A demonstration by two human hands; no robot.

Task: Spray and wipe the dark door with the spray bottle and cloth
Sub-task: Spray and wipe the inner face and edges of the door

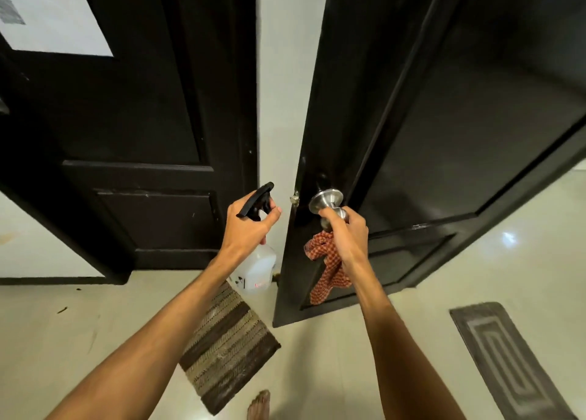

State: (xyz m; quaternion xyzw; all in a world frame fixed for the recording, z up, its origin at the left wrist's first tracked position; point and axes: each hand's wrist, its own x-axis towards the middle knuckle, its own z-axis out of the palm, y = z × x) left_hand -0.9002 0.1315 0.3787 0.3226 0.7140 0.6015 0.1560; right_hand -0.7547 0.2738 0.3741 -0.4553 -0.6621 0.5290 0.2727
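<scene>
Faces a dark door at right, swung ajar, its edge turned toward the camera, panelled and glossy. Has a second dark door at left, shut in its frame, with a blurred white sheet stuck high on it and a strip of pale wall between the two. Stands on a pale, shiny floor, flecked with a few dark specks at left. Looks down on a grey mat at lower right, well apart from the ajar door, and a brown striped mat just beside that door's bottom corner. Reaches forward with both bare forearms. Holds a spray bottle up in the left hand, in the gap between the doors: clear body hanging below the hand, black head above it, nozzle aimed toward the ajar door's edge, fingers curled round the neck, one finger stretched forward by the trigger. Carries a red-and-white checked cloth in the right hand, draped down below the wrist in front of the ajar door's lower panel. Grips the silver knob of that door with the same hand, fingers curled round it and the cloth together. Shows one bare foot at the bottom edge, near the striped mat.
</scene>
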